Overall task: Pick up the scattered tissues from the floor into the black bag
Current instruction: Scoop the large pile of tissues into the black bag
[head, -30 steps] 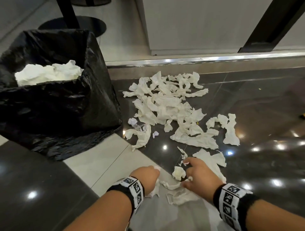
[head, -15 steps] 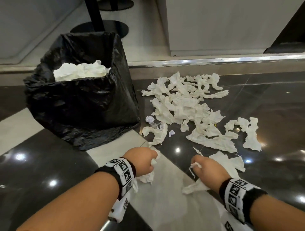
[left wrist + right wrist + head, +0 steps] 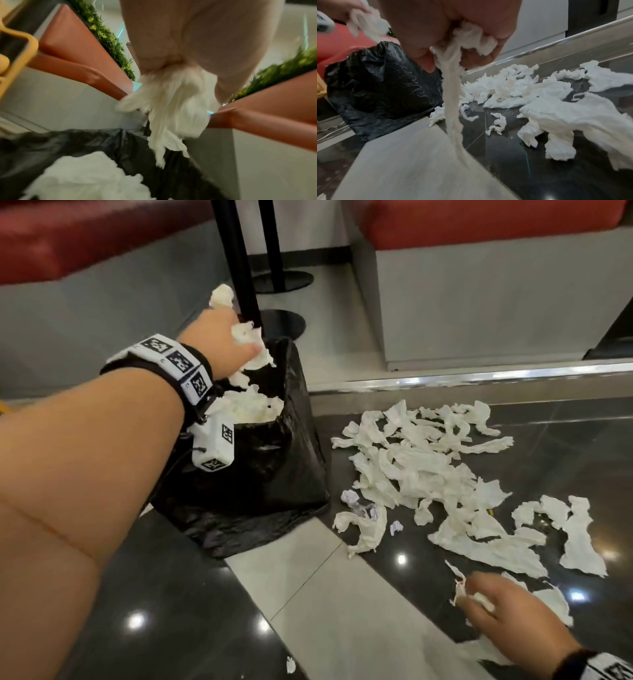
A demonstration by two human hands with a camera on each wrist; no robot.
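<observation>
The left hand [image 3: 219, 337] clutches a wad of tissue [image 3: 173, 108] over the black bag [image 3: 274, 474] at ten o'clock — the bag is nearly full, so strands may spill out. The right hand [image 3: 513, 614], at five o'clock, grips a trailing strip [image 3: 453, 115] that could tear; scattered tissues [image 3: 428, 467] remain on the floor at three.
</observation>
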